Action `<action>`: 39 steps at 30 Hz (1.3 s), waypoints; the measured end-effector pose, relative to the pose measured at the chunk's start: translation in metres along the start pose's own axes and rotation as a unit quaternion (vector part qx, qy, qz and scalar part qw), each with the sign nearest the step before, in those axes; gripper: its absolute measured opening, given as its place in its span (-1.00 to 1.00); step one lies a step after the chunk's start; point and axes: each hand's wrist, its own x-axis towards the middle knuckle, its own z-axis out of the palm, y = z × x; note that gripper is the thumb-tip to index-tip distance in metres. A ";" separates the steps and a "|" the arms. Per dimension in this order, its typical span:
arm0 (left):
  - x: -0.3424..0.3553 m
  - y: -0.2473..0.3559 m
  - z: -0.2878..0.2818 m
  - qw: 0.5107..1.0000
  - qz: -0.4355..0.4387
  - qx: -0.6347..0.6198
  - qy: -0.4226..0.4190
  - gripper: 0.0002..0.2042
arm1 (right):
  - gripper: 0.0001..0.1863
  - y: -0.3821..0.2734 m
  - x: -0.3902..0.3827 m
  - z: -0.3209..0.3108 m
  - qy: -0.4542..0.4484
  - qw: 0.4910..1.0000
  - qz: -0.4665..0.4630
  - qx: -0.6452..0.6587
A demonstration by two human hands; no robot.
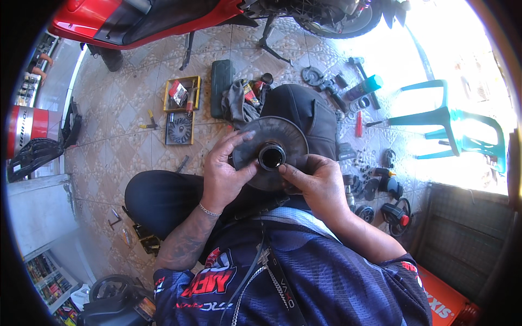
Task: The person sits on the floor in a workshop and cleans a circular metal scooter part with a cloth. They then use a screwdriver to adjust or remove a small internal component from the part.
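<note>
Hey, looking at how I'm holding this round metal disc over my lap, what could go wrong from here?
The disc is held only at its edges by your left hand and right hand, so it might slip onto your knee. Small loose parts lie on the tiled floor beside you and could get knocked or lost.

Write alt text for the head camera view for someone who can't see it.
Both hands, left hand and right hand, grip a round grey metal disc with a central hub over the person's lap. Tools and parts litter the tiled floor near a red motorcycle.
</note>
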 end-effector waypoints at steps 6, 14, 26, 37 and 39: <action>0.001 0.002 -0.001 0.999 0.006 0.034 0.002 -0.48 | -0.75 0.003 0.001 0.002 0.008 0.999 -0.006 0.032; 0.001 0.005 -0.002 1.000 0.017 0.026 -0.004 -0.49 | -0.75 -0.010 0.008 -0.011 -0.047 0.995 -0.026 -0.087; -0.002 0.007 0.001 1.000 -0.001 0.024 -0.009 -0.49 | -0.35 -0.009 0.018 -0.008 -0.013 0.690 -0.566 -0.451; 0.002 0.015 0.002 1.000 -0.021 -0.002 0.004 -0.54 | -0.59 -0.021 0.026 -0.009 -0.036 0.694 -0.569 -0.440; 0.005 0.020 0.001 0.999 -0.032 -0.009 0.001 -0.55 | -0.56 -0.026 0.027 -0.010 -0.039 0.710 -0.558 -0.428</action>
